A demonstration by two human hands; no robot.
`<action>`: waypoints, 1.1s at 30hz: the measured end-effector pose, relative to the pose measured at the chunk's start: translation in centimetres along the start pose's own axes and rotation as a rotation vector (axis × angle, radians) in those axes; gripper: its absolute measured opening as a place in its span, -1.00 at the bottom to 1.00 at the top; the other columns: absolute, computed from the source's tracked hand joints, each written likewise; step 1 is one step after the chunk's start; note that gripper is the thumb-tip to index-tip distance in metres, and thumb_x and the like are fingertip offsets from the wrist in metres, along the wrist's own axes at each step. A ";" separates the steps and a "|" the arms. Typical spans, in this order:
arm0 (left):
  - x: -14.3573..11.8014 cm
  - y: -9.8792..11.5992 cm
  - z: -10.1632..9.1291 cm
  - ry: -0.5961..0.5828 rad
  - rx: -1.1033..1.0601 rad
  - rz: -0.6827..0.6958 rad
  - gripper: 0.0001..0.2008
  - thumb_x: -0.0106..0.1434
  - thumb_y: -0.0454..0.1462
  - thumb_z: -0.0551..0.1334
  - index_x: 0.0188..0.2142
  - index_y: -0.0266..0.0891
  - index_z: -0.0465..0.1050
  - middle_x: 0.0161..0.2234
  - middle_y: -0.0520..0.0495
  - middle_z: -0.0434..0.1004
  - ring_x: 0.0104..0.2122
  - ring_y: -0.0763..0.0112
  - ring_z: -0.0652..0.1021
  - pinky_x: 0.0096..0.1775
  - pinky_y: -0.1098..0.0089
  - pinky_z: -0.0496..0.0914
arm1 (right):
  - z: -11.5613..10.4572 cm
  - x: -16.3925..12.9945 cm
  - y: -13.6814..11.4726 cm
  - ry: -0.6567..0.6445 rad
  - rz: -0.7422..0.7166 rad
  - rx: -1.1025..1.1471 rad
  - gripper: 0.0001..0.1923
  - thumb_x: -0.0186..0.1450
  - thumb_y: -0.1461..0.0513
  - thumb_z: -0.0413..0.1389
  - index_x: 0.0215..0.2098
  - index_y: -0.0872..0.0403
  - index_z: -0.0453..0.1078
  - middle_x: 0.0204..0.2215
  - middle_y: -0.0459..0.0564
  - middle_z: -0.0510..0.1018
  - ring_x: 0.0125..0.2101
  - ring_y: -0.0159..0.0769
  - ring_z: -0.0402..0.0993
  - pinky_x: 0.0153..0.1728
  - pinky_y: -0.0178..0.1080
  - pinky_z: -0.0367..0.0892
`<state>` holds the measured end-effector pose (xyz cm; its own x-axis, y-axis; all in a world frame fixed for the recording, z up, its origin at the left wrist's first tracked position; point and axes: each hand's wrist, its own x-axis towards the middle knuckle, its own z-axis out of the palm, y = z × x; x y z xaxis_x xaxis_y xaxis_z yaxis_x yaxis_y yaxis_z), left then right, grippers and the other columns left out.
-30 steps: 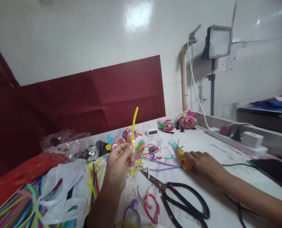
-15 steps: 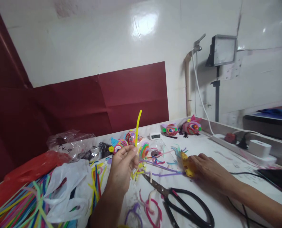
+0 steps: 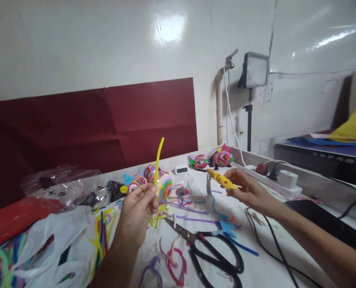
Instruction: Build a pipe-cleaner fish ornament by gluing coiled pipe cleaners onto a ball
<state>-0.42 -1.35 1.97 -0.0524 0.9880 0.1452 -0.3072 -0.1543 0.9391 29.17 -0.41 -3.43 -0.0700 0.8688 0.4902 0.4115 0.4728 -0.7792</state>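
Observation:
My left hand (image 3: 142, 202) pinches a yellow pipe cleaner (image 3: 158, 160), which stands almost straight up above the fingers. Over the table on the right, my right hand (image 3: 245, 185) is closed around a yellow object with reddish spots (image 3: 223, 180); its kind is unclear. Between and below the hands lie black-handled scissors (image 3: 193, 239), their blades pointing away to the left. Short yellow pipe cleaner pieces (image 3: 158, 216) are close to the left hand. Behind it sits a rainbow-striped piece (image 3: 166, 189). Blue pipe cleaner pieces (image 3: 226, 225) lie below the right hand.
Colourful fish-like figures (image 3: 223, 156) stand along the back edge beside a small digital display (image 3: 182, 170). A white plastic bag (image 3: 55, 236) and bundled pipe cleaners (image 3: 4, 260) occupy the left. At right are a power strip (image 3: 271, 181), a black cable (image 3: 274, 240) and a dark flat device (image 3: 322, 220).
My right hand has lifted the yellow object off the table, uncovering blue pipe cleaner pieces. My left hand keeps the yellow pipe cleaner upright. The view has turned right.

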 end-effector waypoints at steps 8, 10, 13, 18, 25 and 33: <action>-0.2 0.0 0.3 0.015 -0.015 -0.001 -0.62 -0.20 -0.21 0.46 -0.43 -0.30 0.37 -0.72 0.15 0.34 -0.73 0.66 0.29 -0.66 0.61 0.14 | 0.7 1.2 -3.0 0.016 0.192 0.528 -0.65 0.10 0.16 0.11 -0.15 0.03 0.21 -0.41 -0.04 0.51 -0.62 -0.40 0.32 -0.63 -0.33 0.18; -0.1 -0.1 0.4 0.019 -0.020 0.006 -0.63 -0.20 -0.22 0.46 -0.42 -0.30 0.38 -0.72 0.15 0.34 -0.73 0.66 0.30 -0.66 0.61 0.14 | 1.2 1.3 -3.8 -0.004 0.172 0.645 -0.68 0.12 0.18 0.13 -0.15 0.03 0.25 -0.39 -0.02 0.51 -0.58 -0.38 0.34 -0.63 -0.35 0.15; -0.1 -0.3 0.4 0.036 -0.023 0.014 -0.63 -0.19 -0.21 0.46 -0.42 -0.30 0.38 -0.72 0.15 0.35 -0.73 0.65 0.30 -0.65 0.60 0.16 | 2.1 1.4 -5.5 -0.054 0.147 0.751 -0.76 0.14 0.20 0.18 -0.22 0.04 0.33 -0.36 -0.02 0.51 -0.59 -0.42 0.32 -0.64 -0.37 0.12; -0.4 -0.2 0.5 0.035 -0.032 0.027 -0.64 -0.16 -0.20 0.45 -0.43 -0.30 0.38 -0.73 0.13 0.34 -0.71 0.64 0.31 -0.63 0.60 0.19 | 3.2 0.5 -8.8 -0.099 0.080 0.779 -0.69 0.11 0.13 0.26 -0.21 0.03 0.36 -0.41 -0.02 0.53 -0.64 -0.45 0.29 -0.68 -0.39 0.10; -0.9 0.0 0.8 0.001 -0.051 0.032 -0.67 -0.13 -0.22 0.43 -0.42 -0.30 0.37 -0.72 0.11 0.37 -0.70 0.63 0.33 -0.60 0.58 0.22 | 4.5 -1.2 -9.9 -0.183 0.084 0.734 -0.58 0.06 0.04 0.31 -0.19 -0.01 0.32 -0.45 -0.05 0.50 -0.63 -0.43 0.28 -0.68 -0.39 0.12; -1.3 0.1 1.1 -0.030 -0.038 0.043 -0.72 -0.08 -0.23 0.38 -0.41 -0.30 0.36 -0.72 0.10 0.37 -0.70 0.60 0.34 -0.59 0.56 0.23 | 4.7 -1.3 -9.5 -0.249 0.049 0.650 -0.51 0.06 0.01 0.31 -0.15 -0.04 0.25 -0.41 -0.08 0.45 -0.55 -0.40 0.30 -0.64 -0.39 0.11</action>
<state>0.64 -2.68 2.25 -0.0377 0.9802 0.1946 -0.3413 -0.1957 0.9194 21.13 -5.36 1.46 -0.3032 0.8628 0.4046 -0.2024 0.3566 -0.9121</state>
